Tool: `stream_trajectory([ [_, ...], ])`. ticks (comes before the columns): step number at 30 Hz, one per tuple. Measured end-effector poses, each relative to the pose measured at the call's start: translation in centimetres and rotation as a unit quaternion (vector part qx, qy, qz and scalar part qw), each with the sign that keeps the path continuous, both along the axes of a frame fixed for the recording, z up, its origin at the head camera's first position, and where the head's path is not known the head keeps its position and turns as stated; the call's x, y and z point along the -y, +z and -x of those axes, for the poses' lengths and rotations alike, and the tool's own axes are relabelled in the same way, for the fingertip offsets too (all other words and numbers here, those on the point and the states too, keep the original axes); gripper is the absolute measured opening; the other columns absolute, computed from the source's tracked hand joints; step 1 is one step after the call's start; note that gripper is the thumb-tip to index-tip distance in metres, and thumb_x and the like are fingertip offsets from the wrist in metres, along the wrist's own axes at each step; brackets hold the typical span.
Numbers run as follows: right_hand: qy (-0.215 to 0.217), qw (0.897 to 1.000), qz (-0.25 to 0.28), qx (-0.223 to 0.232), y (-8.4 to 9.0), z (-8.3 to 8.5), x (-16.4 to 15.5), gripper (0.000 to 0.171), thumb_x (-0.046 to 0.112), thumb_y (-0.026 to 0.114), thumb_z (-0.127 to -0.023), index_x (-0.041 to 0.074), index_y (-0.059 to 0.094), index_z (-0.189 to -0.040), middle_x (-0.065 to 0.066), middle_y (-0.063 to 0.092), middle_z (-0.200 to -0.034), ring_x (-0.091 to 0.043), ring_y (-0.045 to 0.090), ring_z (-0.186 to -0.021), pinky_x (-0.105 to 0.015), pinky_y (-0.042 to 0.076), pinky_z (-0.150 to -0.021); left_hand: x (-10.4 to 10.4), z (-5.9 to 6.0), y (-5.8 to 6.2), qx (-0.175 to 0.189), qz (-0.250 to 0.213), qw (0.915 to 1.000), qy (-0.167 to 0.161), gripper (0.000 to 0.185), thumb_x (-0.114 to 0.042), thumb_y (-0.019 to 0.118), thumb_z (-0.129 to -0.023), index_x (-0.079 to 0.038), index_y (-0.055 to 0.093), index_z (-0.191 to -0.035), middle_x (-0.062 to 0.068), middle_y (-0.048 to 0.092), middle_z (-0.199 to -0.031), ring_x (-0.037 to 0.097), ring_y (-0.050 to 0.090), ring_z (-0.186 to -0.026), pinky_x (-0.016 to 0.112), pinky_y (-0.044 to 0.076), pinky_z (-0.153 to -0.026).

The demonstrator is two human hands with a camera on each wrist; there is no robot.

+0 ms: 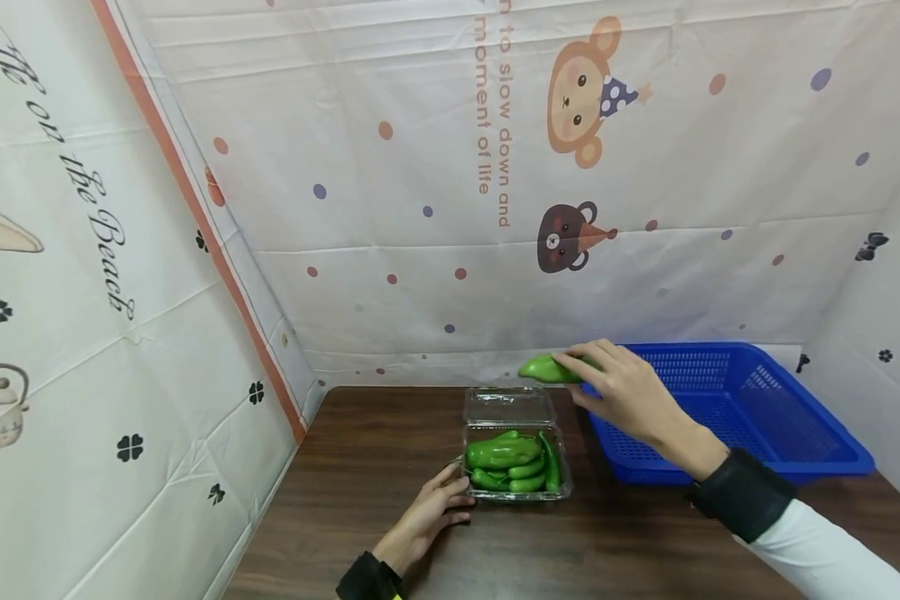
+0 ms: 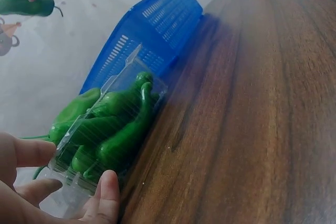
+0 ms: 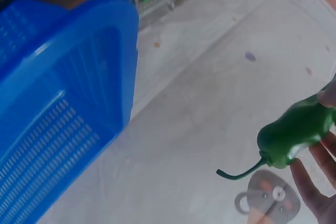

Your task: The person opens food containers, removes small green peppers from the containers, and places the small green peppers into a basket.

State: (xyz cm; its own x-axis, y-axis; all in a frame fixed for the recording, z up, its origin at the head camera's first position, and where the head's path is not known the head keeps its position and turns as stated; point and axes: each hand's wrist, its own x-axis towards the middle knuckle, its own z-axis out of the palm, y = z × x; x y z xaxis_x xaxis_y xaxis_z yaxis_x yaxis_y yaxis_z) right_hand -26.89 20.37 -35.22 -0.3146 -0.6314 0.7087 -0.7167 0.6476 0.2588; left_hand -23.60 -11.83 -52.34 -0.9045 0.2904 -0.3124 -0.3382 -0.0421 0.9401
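A clear plastic clamshell box (image 1: pixel 516 454) with its lid open stands on the dark wooden table (image 1: pixel 390 500), filled with several green peppers (image 1: pixel 504 452). My left hand (image 1: pixel 429 515) holds the box's near left corner, thumb and fingers (image 2: pixel 31 151) against its wall (image 2: pixel 68 182). My right hand (image 1: pixel 626 392) is raised above the left rim of the blue basket (image 1: pixel 727 408) and grips one green pepper (image 1: pixel 546 369), stem pointing left (image 3: pixel 296 135). That pepper also shows at the top left of the left wrist view (image 2: pixel 26 4).
The blue plastic basket (image 3: pixel 58 108) sits at the right rear of the table, touching the box's side (image 2: pixel 157 40). Printed cloth walls close in on the left, back and right. Bare tabletop lies in front of the box and basket.
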Motion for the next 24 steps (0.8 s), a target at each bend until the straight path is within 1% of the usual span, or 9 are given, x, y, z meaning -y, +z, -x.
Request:
stream_trajectory([
  [2, -0.011, 1.0, 0.018, 0.005, 0.3, 0.0, -0.5, 0.042, 0.033, 0.066, -0.1, 0.005, 0.067, -0.131, -0.018, 0.068, -0.115, -0.033, 0.065, -0.099, -0.047, 0.06, -0.075, 0.0, 0.0, -0.1, -0.001, -0.003, 1.0, 0.002, 0.079, -0.03, 0.06, -0.104, 0.005, 0.017, -0.161, 0.03, 0.045, -0.15, 0.019, 0.065, -0.105, 0.037, 0.058, -0.09],
  [5, -0.033, 0.998, 0.046, 0.014, 0.7, 0.3, -1.2, 0.061, 0.048, 0.036, -0.106, 0.003, 0.067, -0.131, -0.019, 0.068, -0.114, -0.034, 0.065, -0.098, -0.048, 0.059, -0.072, 0.0, 0.0, -0.3, -0.007, -0.009, 0.9999, 0.006, 0.079, -0.029, 0.06, -0.104, 0.006, 0.017, -0.16, 0.031, 0.045, -0.149, 0.019, 0.065, -0.104, 0.037, 0.058, -0.089],
  [6, -0.042, 0.997, 0.058, 0.018, 0.8, 0.3, -1.5, 0.059, 0.048, 0.039, -0.106, 0.003, 0.067, -0.131, -0.019, 0.067, -0.114, -0.034, 0.065, -0.097, -0.048, 0.059, -0.071, 0.0, 0.0, -0.3, -0.007, -0.009, 0.9999, 0.007, 0.079, -0.029, 0.06, -0.104, 0.006, 0.017, -0.16, 0.031, 0.045, -0.149, 0.019, 0.065, -0.104, 0.037, 0.058, -0.09],
  [8, -0.059, 0.994, 0.083, 0.028, 1.1, 0.4, -1.9, 0.048, 0.04, 0.059, -0.103, 0.002, 0.067, -0.131, -0.02, 0.067, -0.113, -0.035, 0.064, -0.098, -0.049, 0.059, -0.069, 0.0, 0.0, -0.4, -0.007, -0.01, 0.9999, 0.008, 0.08, -0.029, 0.061, -0.103, 0.006, 0.017, -0.16, 0.032, 0.043, -0.149, 0.019, 0.065, -0.105, 0.037, 0.058, -0.09],
  [11, -0.082, 0.989, 0.119, 0.037, 1.3, 0.6, -2.6, 0.049, 0.016, 0.081, -0.085, 0.001, 0.067, -0.13, -0.021, 0.067, -0.113, -0.036, 0.063, -0.099, -0.051, 0.058, -0.067, 0.0, 0.1, -0.3, -0.006, -0.008, 0.9999, 0.006, 0.08, -0.03, 0.061, -0.103, 0.006, 0.017, -0.16, 0.032, 0.042, -0.15, 0.019, 0.065, -0.106, 0.038, 0.058, -0.092],
  [12, -0.087, 0.987, 0.13, 0.037, 1.3, 0.6, -2.8, 0.053, 0.009, 0.082, -0.079, 0.0, 0.068, -0.13, -0.022, 0.067, -0.113, -0.037, 0.063, -0.099, -0.051, 0.058, -0.067, 0.0, 0.1, -0.3, -0.002, -0.007, 1.0, 0.006, 0.08, -0.03, 0.061, -0.103, 0.005, 0.017, -0.161, 0.032, 0.042, -0.15, 0.019, 0.065, -0.106, 0.039, 0.058, -0.092],
  [14, -0.097, 0.983, 0.15, 0.037, 1.3, 0.7, -3.3, 0.055, 0.005, 0.084, -0.076, -0.001, 0.068, -0.129, -0.023, 0.067, -0.112, -0.038, 0.063, -0.099, -0.051, 0.058, -0.066, 0.0, 0.1, -0.2, -0.001, -0.005, 1.0, 0.005, 0.08, -0.03, 0.061, -0.103, 0.005, 0.018, -0.161, 0.031, 0.044, -0.15, 0.019, 0.065, -0.106, 0.039, 0.058, -0.093],
  [20, -0.131, 0.972, 0.185, 0.057, 0.6, 1.4, -4.9, 0.053, 0.003, 0.084, -0.077, -0.003, 0.067, -0.128, -0.025, 0.066, -0.11, -0.039, 0.063, -0.091, -0.052, 0.054, -0.065, 0.0, 0.2, -0.3, -0.003, -0.004, 1.0, 0.008, 0.079, -0.029, 0.061, -0.104, 0.006, 0.019, -0.16, 0.03, 0.049, -0.146, 0.019, 0.065, -0.106, 0.037, 0.058, -0.09],
  [24, -0.17, 0.958, 0.203, 0.107, -0.5, 1.6, -6.1, 0.05, 0.006, 0.083, -0.08, -0.005, 0.067, -0.125, -0.027, 0.065, -0.106, -0.037, 0.064, -0.078, -0.051, 0.054, -0.059, 0.2, 0.1, -0.3, 0.001, -0.002, 1.0, 0.005, 0.08, -0.03, 0.061, -0.103, 0.007, 0.019, -0.16, 0.031, 0.046, -0.148, 0.02, 0.065, -0.108, 0.038, 0.058, -0.091],
])
